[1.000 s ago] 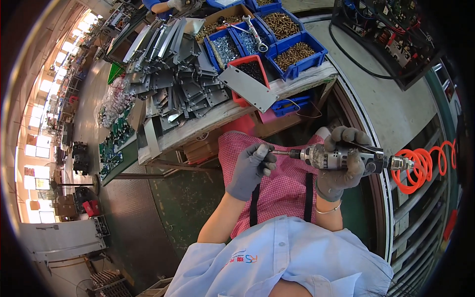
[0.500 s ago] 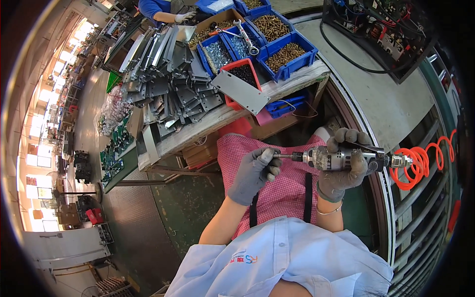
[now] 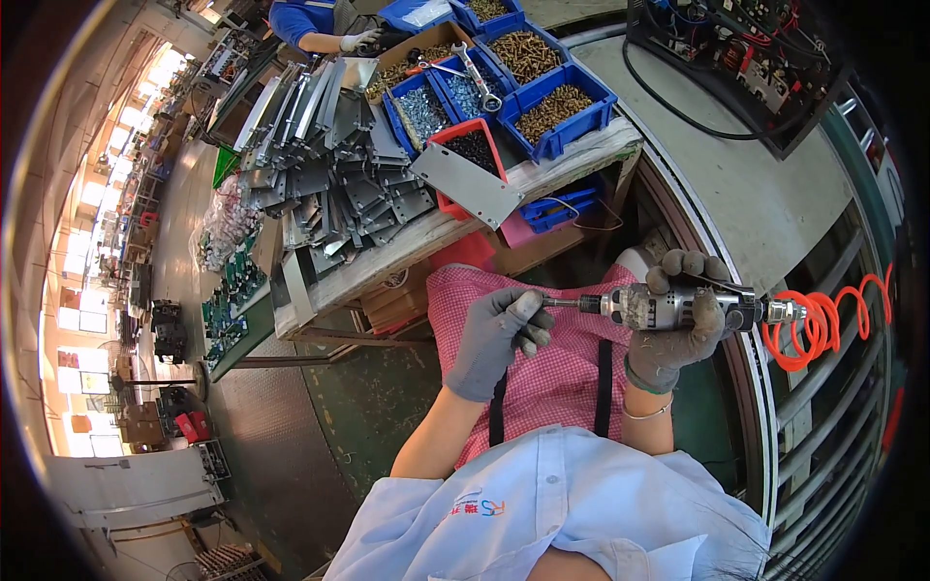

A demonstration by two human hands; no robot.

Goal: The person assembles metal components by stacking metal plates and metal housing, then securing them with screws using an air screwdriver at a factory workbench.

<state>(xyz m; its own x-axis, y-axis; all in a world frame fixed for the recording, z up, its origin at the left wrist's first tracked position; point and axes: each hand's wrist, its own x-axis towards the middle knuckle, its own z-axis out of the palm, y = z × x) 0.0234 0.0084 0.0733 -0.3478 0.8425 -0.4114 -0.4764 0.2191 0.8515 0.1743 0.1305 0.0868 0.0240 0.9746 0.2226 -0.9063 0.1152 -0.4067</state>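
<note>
Above my lap, my gloved right hand [image 3: 678,344] wraps round the body of a silver-and-black air screwdriver [image 3: 632,307], which lies nearly level and points left. Its slim bit [image 3: 566,302] reaches toward my gloved left hand [image 3: 487,344]. Thumb and fingers of that hand are pinched together at the bit's end, and the fingertips hide whatever they grip there. An orange coiled air hose [image 3: 821,334] runs from the tool's right end through a metal fitting.
Ahead stands a worktable [image 3: 387,276] with a heap of metal brackets [image 3: 334,174], blue bins of screws [image 3: 557,111], a red bin [image 3: 472,150], a flat metal plate [image 3: 469,184] and a wrench [image 3: 477,77]. A roller conveyor [image 3: 823,387] runs along the right. Another person's gloved hand [image 3: 361,40] is beyond.
My hands and the air screwdriver keep almost the same pose. The surroundings have shifted very slightly in the view.
</note>
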